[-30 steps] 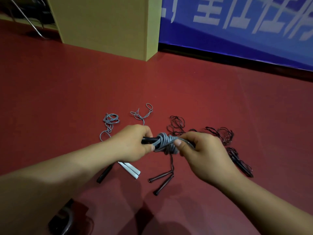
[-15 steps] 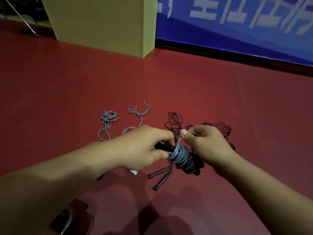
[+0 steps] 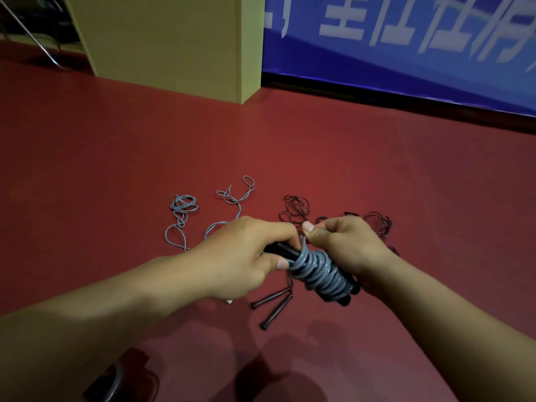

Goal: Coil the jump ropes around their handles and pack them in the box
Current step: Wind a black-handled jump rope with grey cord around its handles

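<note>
Two hands meet over a red floor [image 3: 116, 158], both busy with one grey jump rope [image 3: 317, 272] wound in tight turns around a pair of black handles [image 3: 282, 250]. At the far left, loose grey rope [image 3: 181, 216] lies in loops on the floor, with a second grey tangle [image 3: 236, 195] just to its right. The left hand [image 3: 246, 256] grips the upper, bare end of the black handles, fingers curled over the top and thumb pressed against the first turn of the coil. The bundle slants down to the right, held above the floor. Below it, two slim dark handles [image 3: 272, 304] lie side by side on the floor. The right hand [image 3: 345, 245] pinches the free end of the grey rope between thumb and forefinger just above the coil, while its palm sits behind the lower end of the bundle. Behind that hand, thin black rope [image 3: 295, 207] sprawls in tangled loops on the floor. At the back stand a tan cardboard box [image 3: 162, 42], left of centre, and a blue banner [image 3: 406, 68] with white lettering on the right.
</note>
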